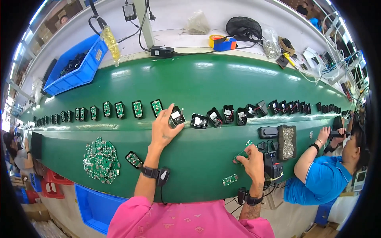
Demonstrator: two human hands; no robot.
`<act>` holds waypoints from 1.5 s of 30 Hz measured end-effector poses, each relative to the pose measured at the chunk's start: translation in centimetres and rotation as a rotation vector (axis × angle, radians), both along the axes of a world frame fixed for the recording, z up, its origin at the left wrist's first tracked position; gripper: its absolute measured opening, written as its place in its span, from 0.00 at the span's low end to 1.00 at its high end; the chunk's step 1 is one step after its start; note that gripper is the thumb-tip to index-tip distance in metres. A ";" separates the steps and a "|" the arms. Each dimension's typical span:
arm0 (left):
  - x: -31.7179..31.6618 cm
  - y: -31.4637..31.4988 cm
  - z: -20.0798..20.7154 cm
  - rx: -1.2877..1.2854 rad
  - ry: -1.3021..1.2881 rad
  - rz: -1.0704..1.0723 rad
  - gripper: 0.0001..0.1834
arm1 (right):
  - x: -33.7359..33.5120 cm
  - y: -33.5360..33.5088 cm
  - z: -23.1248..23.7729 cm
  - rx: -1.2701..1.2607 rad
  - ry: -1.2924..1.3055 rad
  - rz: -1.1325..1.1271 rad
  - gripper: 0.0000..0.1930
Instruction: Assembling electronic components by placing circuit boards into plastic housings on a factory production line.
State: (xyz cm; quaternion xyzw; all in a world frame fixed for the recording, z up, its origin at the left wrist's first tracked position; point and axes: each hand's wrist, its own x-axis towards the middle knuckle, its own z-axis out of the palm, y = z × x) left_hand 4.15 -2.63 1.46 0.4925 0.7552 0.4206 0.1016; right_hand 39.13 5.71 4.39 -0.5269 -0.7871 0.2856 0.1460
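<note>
My left hand (164, 129) is closed around a small black housing (177, 116) with a white part inside, at the row on the green bench. My right hand (253, 162) pinches a green circuit board (239, 156) over the near side of the bench. Below it lies another green board (230, 180). To the left of my left hand stand several black housings with green boards (137, 108) in them. On the right, the row goes on with open housings (228, 114) showing white parts and wires. One boarded housing (133, 159) lies beside my left wrist.
A heap of green boards (101, 160) lies at the near left. By my right hand stand a soldering station (273, 169) and a tray of metal bits (287, 142). A blue crate (75, 65) sits far left. A co-worker in blue (325, 174) works at the right.
</note>
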 end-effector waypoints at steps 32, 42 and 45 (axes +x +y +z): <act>9.7 -4.7 5.7 -0.235 -0.421 -0.372 0.29 | -7.1 -7.2 2.3 -0.094 0.868 -0.015 0.07; 9.5 -4.6 4.4 -0.181 -0.799 -0.330 0.29 | -6.5 -7.4 2.7 0.245 0.631 0.077 0.12; 9.3 -4.5 3.9 -0.206 -0.751 -0.325 0.27 | -6.2 -7.5 2.4 0.205 0.628 0.127 0.12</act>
